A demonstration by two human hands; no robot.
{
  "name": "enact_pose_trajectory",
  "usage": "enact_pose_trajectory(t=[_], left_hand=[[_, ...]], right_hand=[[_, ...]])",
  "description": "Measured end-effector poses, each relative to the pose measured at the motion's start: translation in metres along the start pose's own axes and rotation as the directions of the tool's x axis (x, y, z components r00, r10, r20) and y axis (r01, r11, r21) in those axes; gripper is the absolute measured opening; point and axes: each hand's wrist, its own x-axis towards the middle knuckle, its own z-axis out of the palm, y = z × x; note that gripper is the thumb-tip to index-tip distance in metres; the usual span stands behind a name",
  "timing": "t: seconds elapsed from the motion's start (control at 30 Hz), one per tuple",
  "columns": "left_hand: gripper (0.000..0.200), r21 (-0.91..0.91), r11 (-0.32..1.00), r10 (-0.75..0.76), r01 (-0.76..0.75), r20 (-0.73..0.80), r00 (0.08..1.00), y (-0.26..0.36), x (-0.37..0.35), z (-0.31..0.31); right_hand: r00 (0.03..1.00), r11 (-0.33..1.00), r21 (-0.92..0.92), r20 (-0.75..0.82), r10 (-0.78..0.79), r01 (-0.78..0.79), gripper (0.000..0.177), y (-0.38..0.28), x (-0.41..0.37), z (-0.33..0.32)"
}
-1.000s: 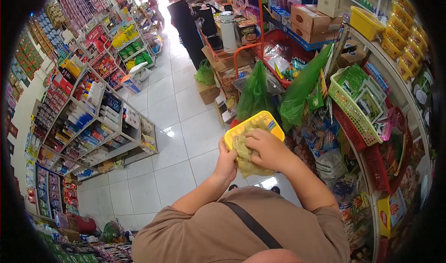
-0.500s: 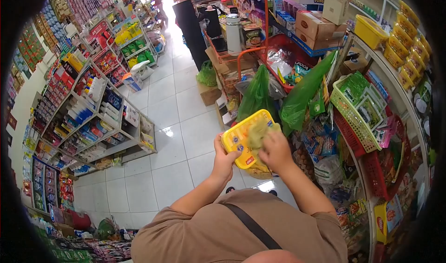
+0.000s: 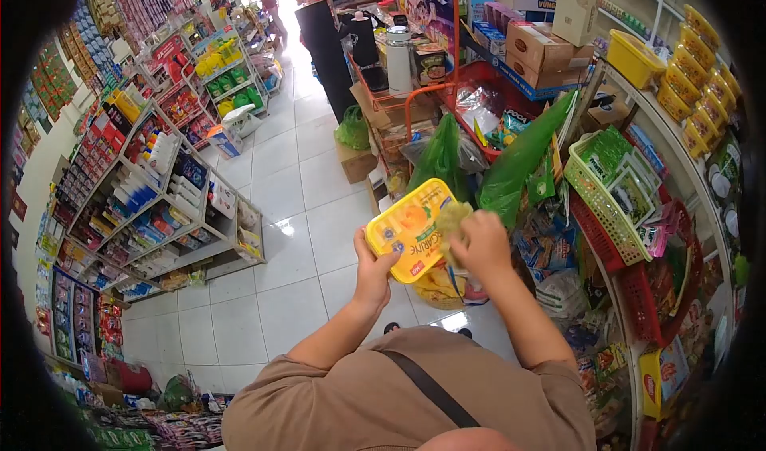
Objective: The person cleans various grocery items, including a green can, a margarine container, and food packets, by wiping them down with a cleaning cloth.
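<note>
A yellow margarine tub (image 3: 413,226) is held up in front of my chest, its printed lid facing me. My left hand (image 3: 373,271) grips the tub by its left edge, thumb over the lid. Bunched in my right hand (image 3: 483,244) is a greenish cloth (image 3: 453,221), pressed against the right side of the lid. The fingers of that hand are closed round the cloth, and part of the lid is hidden behind it.
More yellow tubs (image 3: 692,76) are stacked on the shelf at right, beside an open yellow container (image 3: 636,59). Green plastic bags (image 3: 439,152) hang beyond the tub. A light-green basket (image 3: 606,204) holds packets. Stocked shelves (image 3: 171,204) line the left; a person (image 3: 270,12) stands far back.
The cloth has shifted off the middle of the lid toward its right side, baring the printed word and orange picture. The tub has moved slightly left and up.
</note>
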Motion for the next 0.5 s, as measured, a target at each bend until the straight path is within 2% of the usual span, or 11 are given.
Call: enact_pose_trajectory(t=[0.03,0.13,0.17,0.2,0.27,0.37,0.47,0.5], left_hand=[[0.069,0.017,1.0,0.004,-0.004,0.006,1.0,-0.001,-0.004,0.002],[0.069,0.017,1.0,0.021,-0.022,0.031,0.999,-0.006,-0.009,0.008],[0.069,-0.009,1.0,0.02,-0.02,0.044,0.999,-0.006,-0.007,0.007],[0.069,-0.035,0.999,0.017,-0.015,0.059,0.998,-0.008,-0.005,0.004],[0.066,-0.085,0.995,0.043,-0.044,-0.009,0.999,-0.012,-0.001,-0.003],[0.063,-0.14,0.981,0.13,-0.137,-0.059,0.99,-0.008,-0.003,-0.002],[0.062,0.056,0.979,0.199,-0.198,0.003,0.98,-0.01,-0.009,-0.001],[0.061,0.063,0.98,0.19,-0.19,0.014,0.982,-0.013,-0.012,-0.001]], right_hand=[[0.994,0.999,0.043,-0.105,0.03,-0.026,0.019,0.002,0.006,0.003],[0.955,0.991,0.052,-0.278,-0.104,0.123,0.026,-0.019,0.01,0.016],[0.971,0.963,0.204,-0.198,-0.137,0.178,0.037,-0.024,0.004,0.027],[0.97,0.931,0.273,-0.102,-0.22,0.24,0.038,-0.034,-0.004,0.026],[0.918,0.845,0.423,0.069,-0.39,0.327,0.042,-0.052,-0.017,0.014],[0.928,0.895,0.383,0.194,-0.319,0.227,0.047,-0.042,-0.024,0.006],[0.989,0.967,0.211,-0.006,-0.145,0.143,0.049,-0.028,-0.006,0.014],[0.985,0.977,0.149,-0.099,-0.139,0.153,0.05,-0.03,-0.002,0.017]])
